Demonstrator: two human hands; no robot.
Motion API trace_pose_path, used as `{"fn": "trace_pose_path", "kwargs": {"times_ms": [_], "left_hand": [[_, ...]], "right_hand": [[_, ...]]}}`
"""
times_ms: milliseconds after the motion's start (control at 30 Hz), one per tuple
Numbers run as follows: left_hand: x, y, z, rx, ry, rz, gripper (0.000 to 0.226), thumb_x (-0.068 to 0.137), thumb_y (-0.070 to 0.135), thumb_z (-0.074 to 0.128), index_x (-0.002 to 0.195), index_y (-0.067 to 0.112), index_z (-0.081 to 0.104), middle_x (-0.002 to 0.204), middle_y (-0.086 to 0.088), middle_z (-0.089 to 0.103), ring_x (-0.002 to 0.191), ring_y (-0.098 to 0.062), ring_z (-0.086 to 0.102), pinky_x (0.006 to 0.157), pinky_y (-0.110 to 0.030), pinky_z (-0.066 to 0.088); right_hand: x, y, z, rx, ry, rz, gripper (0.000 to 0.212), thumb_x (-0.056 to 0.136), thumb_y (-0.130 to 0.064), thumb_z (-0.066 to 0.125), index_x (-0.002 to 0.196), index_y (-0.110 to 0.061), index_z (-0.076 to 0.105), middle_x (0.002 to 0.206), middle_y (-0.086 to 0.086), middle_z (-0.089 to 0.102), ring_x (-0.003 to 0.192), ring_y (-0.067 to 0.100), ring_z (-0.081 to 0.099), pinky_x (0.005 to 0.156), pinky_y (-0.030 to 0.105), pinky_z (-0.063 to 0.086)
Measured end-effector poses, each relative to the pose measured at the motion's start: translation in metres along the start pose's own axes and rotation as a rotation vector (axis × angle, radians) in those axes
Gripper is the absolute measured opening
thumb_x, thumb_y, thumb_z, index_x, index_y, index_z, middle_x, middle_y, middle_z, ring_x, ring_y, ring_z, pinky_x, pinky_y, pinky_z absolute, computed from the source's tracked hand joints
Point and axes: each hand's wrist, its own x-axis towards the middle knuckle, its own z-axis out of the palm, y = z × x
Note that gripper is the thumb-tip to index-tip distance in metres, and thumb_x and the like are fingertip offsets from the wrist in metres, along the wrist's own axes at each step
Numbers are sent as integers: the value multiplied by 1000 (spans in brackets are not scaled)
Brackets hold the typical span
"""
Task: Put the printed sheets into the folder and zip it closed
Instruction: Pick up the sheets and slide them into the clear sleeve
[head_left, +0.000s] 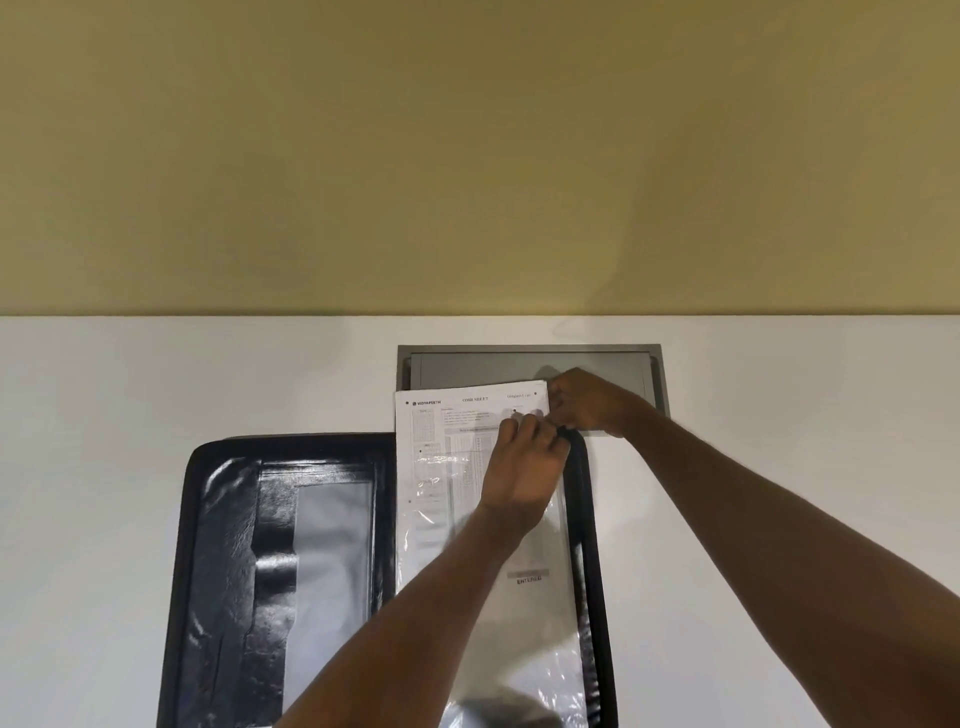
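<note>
A black zip folder (228, 545) lies open on the white table, its left half showing glossy pockets. The printed sheets (447, 431) sit in the clear plastic sleeve on the folder's right half, their top edge sticking out past the folder's far end. My left hand (519, 467) rests on the sheets near their top right, fingers pinched at the sleeve's edge. My right hand (587, 402) holds the sheets' top right corner, beside the folder's black zip border (584, 519).
A grey recessed panel (530, 364) is set in the table (156, 384) just beyond the sheets. A yellow wall (467, 156) rises behind the table's far edge.
</note>
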Motion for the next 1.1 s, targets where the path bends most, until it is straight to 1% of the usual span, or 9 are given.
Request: {"fn": "trace_pose_path", "kwargs": {"times_ms": [100,133,233,367,467,667,733,833,1100], "left_hand": [[-1,2,-2,-9,-2,-15,17,78,13,79,92,20,73,97,0,71,96,-25,64,93,-40,44],[-1,2,-2,-11,3,-18,18,77,12,79,92,20,72,96,0,70,95,-25,63,92,-40,42],[-3,3,-1,-22,39,-21,17,79,12,78,93,18,72,95,-1,70,99,-26,62,92,-40,40],[-3,3,1,-44,38,-36,17,80,12,77,95,18,71,96,-1,69,96,-26,62,91,-40,40],[-3,3,0,-56,34,-41,14,82,13,75,94,19,71,96,0,69,95,-25,63,88,-39,43],[-3,4,-3,-58,11,-44,20,90,15,71,108,20,76,113,1,75,110,-24,68,93,-37,50],[-3,4,-5,-55,2,-43,22,89,15,72,110,20,77,112,1,76,106,-23,69,91,-36,52],[-3,3,-6,-63,-26,-66,27,89,16,73,116,21,76,114,0,76,106,-23,69,91,-37,53],[-7,5,-10,-158,-80,-101,34,84,18,83,118,21,77,120,-5,77,115,-28,69,95,-39,53]], "right_hand": [[1,-9,0,124,115,-89,27,80,-1,83,105,-3,72,94,8,74,82,19,65,74,28,53],[3,-12,1,162,160,-92,29,82,-2,82,109,-2,72,95,7,72,84,17,64,73,26,51],[8,-18,1,134,223,-125,15,88,2,72,103,-3,76,87,6,71,67,0,63,55,8,42],[4,-16,3,-52,227,-164,15,88,1,69,98,-3,79,99,10,78,91,20,70,82,28,52],[-4,-8,9,-81,163,-185,14,92,-12,68,95,-5,80,96,11,79,90,24,71,81,29,50],[-18,-2,19,-163,-5,-82,54,105,-57,36,79,-24,69,77,-3,70,74,8,65,73,23,43],[-22,-5,19,-124,-41,-42,65,101,-67,26,98,-19,70,96,3,75,88,13,69,83,27,46],[-25,-7,20,-108,-50,-11,89,95,-78,21,138,-8,55,130,14,68,117,25,65,109,42,46],[-33,-2,26,-85,-102,-59,94,77,-97,14,128,-34,64,137,7,65,128,26,60,117,53,39]]}}
